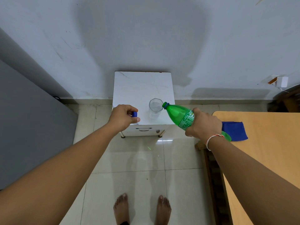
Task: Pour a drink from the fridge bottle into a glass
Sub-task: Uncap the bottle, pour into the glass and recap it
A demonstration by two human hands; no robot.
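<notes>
While tilted, green bottle [179,116] mouth over glass [155,109]

Home room, tiled floor [129,159], white cabinet [142,88], wooden table [267,143]

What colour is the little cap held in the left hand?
Blue. The cap, pinched in the left hand, shows clearly in the head view.
</notes>
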